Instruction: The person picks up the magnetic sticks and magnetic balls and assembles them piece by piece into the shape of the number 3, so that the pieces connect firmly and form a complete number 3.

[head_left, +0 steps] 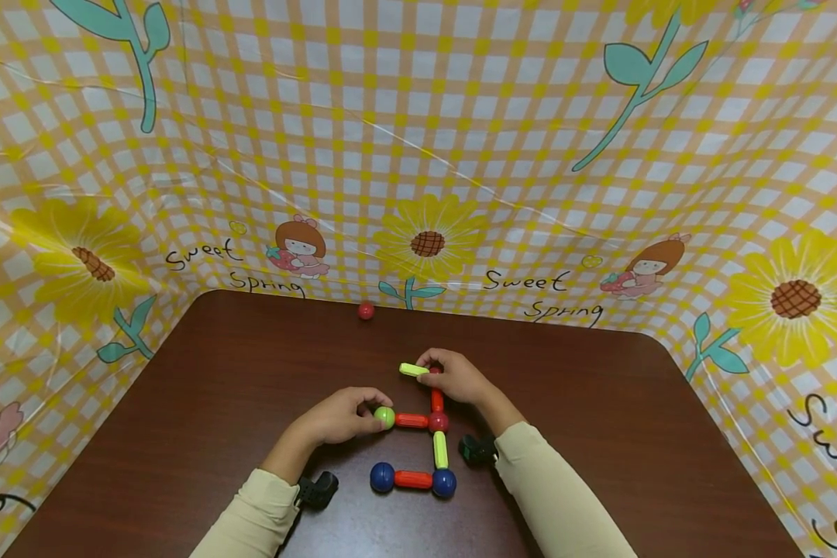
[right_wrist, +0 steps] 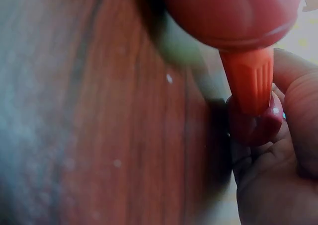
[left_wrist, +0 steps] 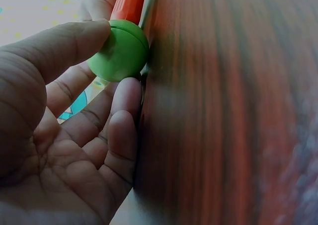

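Note:
A figure of toy sticks and balls lies on the table. My left hand pinches a green ball between thumb and fingers, at the left end of a red stick. That stick meets a red ball in the middle. From this ball another red stick runs away from me to a far red ball. At the far ball my right hand pinches the right end of a yellow-green stick, which points left. In the right wrist view this stick is hidden.
Nearer me, a second yellow-green stick joins a blue ball, a red stick and another blue ball. A loose red ball sits at the table's back edge, before the patterned cloth.

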`<state>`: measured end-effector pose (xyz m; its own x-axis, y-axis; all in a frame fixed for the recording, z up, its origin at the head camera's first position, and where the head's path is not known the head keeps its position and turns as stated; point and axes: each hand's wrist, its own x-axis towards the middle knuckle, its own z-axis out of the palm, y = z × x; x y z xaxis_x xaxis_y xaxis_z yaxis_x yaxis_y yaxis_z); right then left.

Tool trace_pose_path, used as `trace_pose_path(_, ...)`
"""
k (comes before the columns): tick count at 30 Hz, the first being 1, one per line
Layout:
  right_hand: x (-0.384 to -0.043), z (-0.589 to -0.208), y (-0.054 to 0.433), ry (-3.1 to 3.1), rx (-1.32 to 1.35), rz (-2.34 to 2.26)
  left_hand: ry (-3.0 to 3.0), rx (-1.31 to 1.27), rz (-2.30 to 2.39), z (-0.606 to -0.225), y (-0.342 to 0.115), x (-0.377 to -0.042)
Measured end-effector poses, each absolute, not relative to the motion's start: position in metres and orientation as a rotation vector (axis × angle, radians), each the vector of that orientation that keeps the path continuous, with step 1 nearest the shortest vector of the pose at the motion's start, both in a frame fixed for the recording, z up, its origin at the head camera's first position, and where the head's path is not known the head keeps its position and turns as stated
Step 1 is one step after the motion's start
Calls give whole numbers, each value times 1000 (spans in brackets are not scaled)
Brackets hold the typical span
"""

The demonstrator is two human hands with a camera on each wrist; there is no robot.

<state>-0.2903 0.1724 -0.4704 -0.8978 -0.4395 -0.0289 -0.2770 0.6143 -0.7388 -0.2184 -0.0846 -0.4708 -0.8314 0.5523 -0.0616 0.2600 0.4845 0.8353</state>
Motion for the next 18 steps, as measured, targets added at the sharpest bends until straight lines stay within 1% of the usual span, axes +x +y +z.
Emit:
trace_pose_path(12,-289,-477,175,2570,-561,-1269,2382,668,1273,-463,-87,-221)
trace_pose_path(15,-289,-477,175,2559,-571,-1287,2414,599,1275,-457,-92,-229)
trace_pose_path(18,-289,-476,179,2550,-568,-1296,2478,502,1293,-451,-92,-246)
